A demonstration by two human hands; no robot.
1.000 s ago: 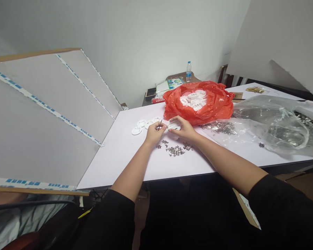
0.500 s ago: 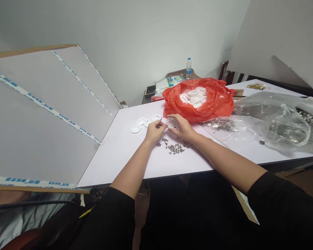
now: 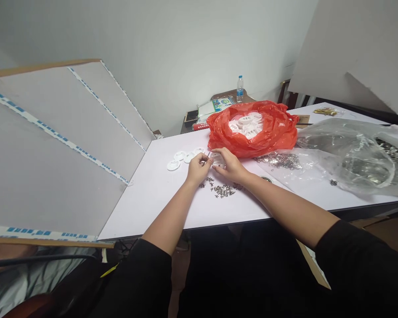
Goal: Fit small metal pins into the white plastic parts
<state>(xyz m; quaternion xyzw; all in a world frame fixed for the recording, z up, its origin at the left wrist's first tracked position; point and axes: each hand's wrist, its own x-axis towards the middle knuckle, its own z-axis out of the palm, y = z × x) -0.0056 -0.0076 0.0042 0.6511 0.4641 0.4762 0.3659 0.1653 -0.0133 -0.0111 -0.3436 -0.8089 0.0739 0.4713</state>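
My left hand (image 3: 198,169) is closed, thumb and fingers pinched round a thin dark pointed tool (image 3: 206,158) whose exact kind is too small to tell. Beside it, my right hand (image 3: 230,165) curves its fingers and thumb round the edge of a white round plastic disc (image 3: 217,159). The fingertips of both hands almost meet at the disc's left side. Several similar white discs (image 3: 173,165) lie flat to the left of my hands. On the table just below, small dark metal pieces (image 3: 223,191) are spread in loose heaps.
A red plastic bag (image 3: 272,141) full of white discs stands behind my hands. To the right lie clear plastic bags (image 3: 358,154) with small metal parts, and a packet of gold-coloured pieces (image 3: 327,111). A water bottle (image 3: 240,88) stands behind; a grey panel (image 3: 63,154) borders the left.
The thin tool in my left hand has tilted and shifted slightly to the right. My right hand's fingers have lowered a little at the disc. The whole view has dropped slightly.
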